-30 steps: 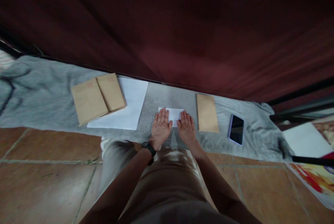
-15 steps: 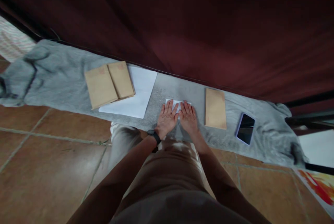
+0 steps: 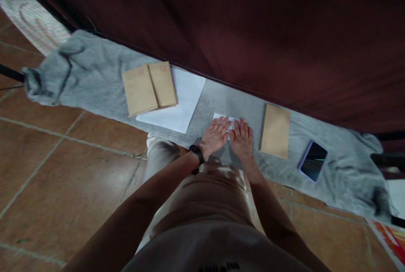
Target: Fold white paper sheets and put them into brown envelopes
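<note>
Now I press both hands, left hand and right hand, spread flat on the small folded white paper, creasing it on the grey cloth; next I judge it goes into the tan envelope beside it.

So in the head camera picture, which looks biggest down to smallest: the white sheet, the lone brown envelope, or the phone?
1. White sheet, partly covered by two envelopes.
2. Lone brown envelope.
3. Phone.
All lie on the same cloth, so nearness hardly matters.
</note>
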A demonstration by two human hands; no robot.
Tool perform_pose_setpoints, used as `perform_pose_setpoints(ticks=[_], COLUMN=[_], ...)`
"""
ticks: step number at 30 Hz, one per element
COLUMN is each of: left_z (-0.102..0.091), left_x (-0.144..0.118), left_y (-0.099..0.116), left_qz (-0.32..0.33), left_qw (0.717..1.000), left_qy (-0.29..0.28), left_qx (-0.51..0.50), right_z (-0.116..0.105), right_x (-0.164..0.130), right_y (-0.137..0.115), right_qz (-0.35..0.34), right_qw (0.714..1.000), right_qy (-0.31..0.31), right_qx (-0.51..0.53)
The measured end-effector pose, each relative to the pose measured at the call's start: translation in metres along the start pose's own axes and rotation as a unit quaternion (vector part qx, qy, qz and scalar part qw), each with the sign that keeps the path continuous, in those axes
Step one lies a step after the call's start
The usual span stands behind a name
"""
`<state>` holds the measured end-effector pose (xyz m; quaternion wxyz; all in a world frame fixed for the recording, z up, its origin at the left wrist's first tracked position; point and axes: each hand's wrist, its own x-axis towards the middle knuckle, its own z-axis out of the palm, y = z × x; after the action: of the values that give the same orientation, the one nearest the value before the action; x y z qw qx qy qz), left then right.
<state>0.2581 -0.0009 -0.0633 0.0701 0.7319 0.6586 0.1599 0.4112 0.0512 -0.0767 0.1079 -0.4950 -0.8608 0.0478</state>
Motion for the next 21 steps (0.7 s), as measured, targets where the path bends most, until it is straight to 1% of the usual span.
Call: perform_pose_setpoints(ticks=[6,14,18,21], left_z=[-0.002,-0.005,-0.004,-0.004], left_x=[0.001,0.003,0.002,0.001], left_y=[0.002,0.005,0.004,0.003], left_qz=[-0.010,-0.015,-0.015,-0.013], left_qw=[1.000,0.999,0.999,1.000], left_qy=[-0.023,-0.040,-0.035,-0.025], left_qx=[0.008,0.014,0.006,0.002], right_z=[0.000,-0.008,-0.013,-0.015], right_x=[-0.008,-0.017,-0.019,-0.022], right_y=[0.010,0.023,0.016,0.006], right_qz=[0.002,0.013,0.014,-0.038], right_qw=[1.000,1.000,0.999,0.999], right_qy=[0.014,0.010,0.034,0.017], right_qx=[-0.005,-0.004,0.016,0.033])
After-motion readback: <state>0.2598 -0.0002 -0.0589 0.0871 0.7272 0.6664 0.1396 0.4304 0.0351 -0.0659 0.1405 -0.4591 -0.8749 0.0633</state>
